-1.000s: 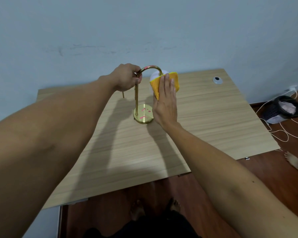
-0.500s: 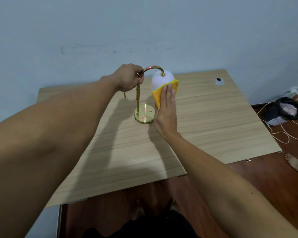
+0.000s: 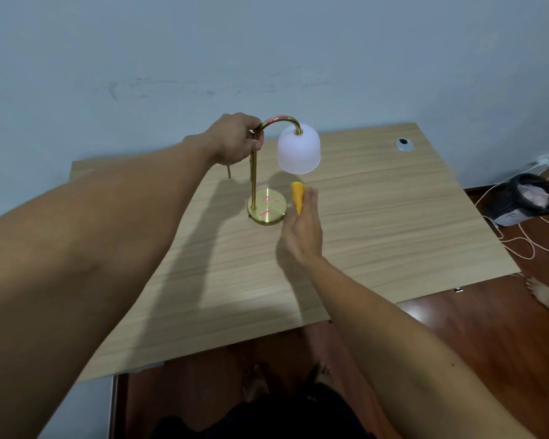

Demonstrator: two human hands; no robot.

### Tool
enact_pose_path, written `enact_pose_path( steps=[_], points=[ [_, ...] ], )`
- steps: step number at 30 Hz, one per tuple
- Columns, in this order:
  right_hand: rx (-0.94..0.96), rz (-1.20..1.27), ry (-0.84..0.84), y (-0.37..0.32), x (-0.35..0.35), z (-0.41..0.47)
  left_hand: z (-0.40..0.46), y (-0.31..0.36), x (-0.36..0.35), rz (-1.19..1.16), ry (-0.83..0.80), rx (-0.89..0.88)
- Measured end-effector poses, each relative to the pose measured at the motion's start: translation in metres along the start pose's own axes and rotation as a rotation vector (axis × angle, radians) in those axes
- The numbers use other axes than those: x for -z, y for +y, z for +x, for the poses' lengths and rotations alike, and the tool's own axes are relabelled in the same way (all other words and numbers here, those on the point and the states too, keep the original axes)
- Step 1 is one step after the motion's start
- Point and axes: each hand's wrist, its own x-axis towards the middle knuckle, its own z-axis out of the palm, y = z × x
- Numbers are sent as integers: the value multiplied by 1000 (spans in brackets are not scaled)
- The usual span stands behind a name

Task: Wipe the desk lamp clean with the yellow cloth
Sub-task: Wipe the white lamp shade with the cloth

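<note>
A person's left hand grips the desk lamp near the desk's far edge, apparently to steady it, while the right hand, fingers closed on the yellow cloth, hovers beside the pink-smudged brass base.

I read this as a room in a home. A light wooden desk stands against a plain pale blue wall, with a cable grommet at its far right corner. The floor is dark reddish wood. At right, a small black bin sits among loose white cables. Bare feet show below the desk's near edge.
</note>
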Motion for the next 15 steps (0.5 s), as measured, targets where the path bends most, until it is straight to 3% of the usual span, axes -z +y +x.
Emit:
enact_pose_path(
  steps=[3,6,8,10,13,15],
  points=[
    [-645,469,-61,-4,8,12,0,0,-1,-2,3,9],
    [-788,732,-5,-17,31,30,0,0,-1,9,5,11],
    [-680,718,164,-30,45,44,0,0,-1,9,6,13],
    [-438,663,289,-44,54,51,0,0,-1,5,2,17],
    [-27,570,240,-66,54,50,0,1,0,6,-5,15],
    [223,342,167,-73,46,52,-1,1,0,6,0,12]
  ],
)
